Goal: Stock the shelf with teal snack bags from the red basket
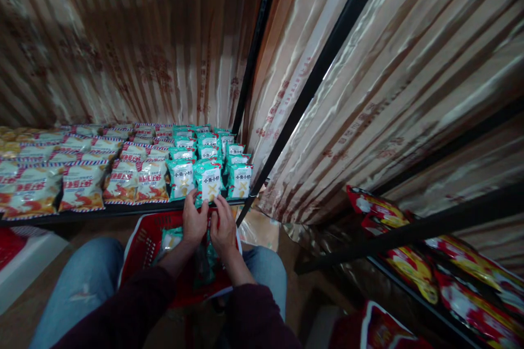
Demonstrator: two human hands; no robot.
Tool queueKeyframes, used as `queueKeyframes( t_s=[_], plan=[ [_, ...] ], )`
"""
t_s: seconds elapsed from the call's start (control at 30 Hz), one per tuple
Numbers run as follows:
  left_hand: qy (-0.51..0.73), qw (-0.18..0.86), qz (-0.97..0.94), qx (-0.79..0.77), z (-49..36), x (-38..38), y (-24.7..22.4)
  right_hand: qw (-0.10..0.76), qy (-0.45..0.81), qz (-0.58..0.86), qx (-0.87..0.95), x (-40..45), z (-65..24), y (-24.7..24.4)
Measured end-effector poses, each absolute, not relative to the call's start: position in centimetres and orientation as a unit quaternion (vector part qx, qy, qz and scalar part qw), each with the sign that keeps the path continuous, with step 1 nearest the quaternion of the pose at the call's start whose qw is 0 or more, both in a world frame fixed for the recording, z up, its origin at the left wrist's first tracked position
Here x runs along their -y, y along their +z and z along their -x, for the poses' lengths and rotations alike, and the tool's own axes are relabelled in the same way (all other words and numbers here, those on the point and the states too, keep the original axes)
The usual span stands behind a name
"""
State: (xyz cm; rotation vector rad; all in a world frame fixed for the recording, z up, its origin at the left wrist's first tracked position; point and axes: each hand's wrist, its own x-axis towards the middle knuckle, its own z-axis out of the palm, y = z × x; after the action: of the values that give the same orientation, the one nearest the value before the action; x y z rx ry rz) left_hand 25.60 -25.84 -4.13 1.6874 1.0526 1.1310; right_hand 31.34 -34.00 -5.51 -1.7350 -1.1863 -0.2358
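Observation:
A green and white snack bag (209, 177) stands upright at the front of the shelf, in the middle of three columns of matching bags. My left hand (195, 221) grips its lower left corner, fingers curled against it. On the lower right side, my right hand (223, 226) has its fingers pressed to the same bag. Similar green bags flank it, one on the left (181, 180) and one on the right (239, 179). Below my hands, a red plastic basket (137, 253) sits between my knees with a few green bags (172, 238) inside, partly hidden by my forearms.
Rows of white and orange snack bags (83, 185) fill the shelf's left side. A black post (295, 120) rises just right of the green bags. Red and yellow bags (409, 264) lie on a lower right shelf. Shiny printed curtains (164, 49) hang behind.

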Motion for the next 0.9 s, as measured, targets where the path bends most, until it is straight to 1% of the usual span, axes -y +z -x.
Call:
queueKeyframes(
  t_s=[0.17, 0.37, 0.57, 0.9],
  plan=[
    [0.423, 0.381, -0.706, -0.42, -25.8, 25.4, -4.3, 0.489, -0.123, 0.715, 0.484, 34.0, -31.6, -6.6],
    [0.393, 0.316, -0.747, -0.433, -26.0, 25.5, -3.1, 0.472, -0.144, 0.721, 0.487, 33.5, -32.0, -7.4],
    [0.331, 0.286, -0.779, -0.448, -26.1, 25.8, -2.2, 0.449, -0.154, 0.746, 0.467, 33.0, -31.6, -7.3],
    [0.284, 0.254, -0.813, -0.441, -25.8, 25.6, -0.1, 0.417, -0.183, 0.759, 0.466, 32.6, -31.3, -7.2]
  ],
)
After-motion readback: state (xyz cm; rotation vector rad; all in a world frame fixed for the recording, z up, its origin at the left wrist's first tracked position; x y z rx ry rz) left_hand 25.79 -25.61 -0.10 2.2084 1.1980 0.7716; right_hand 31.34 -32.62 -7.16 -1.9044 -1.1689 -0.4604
